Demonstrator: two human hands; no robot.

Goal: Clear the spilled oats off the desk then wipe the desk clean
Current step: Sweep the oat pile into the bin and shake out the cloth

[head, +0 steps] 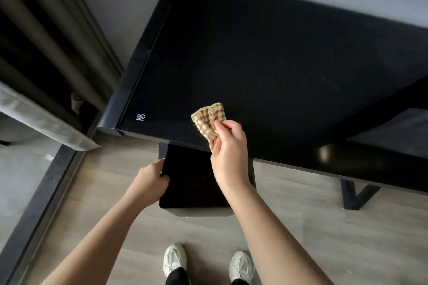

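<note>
A black glossy desk (pixel 266 58) fills the upper middle of the head view; I make out no oats on its dark top. My right hand (pixel 228 148) pinches a folded checked green-and-orange cloth (pixel 209 118) just above the desk's front edge. Below that edge sits a black rectangular bin (pixel 192 180), open at the top, its inside too dark to read. My left hand (pixel 150 180) grips the bin's left rim and holds it under the desk's edge.
A grey wall runs behind the desk, with a dark curtain (pixel 46 41) at the left. A grey fabric edge (pixel 41 118) juts in at the left. The desk's black leg (pixel 356 194) stands on the wooden floor at the right. My white shoes (pixel 174 259) are below.
</note>
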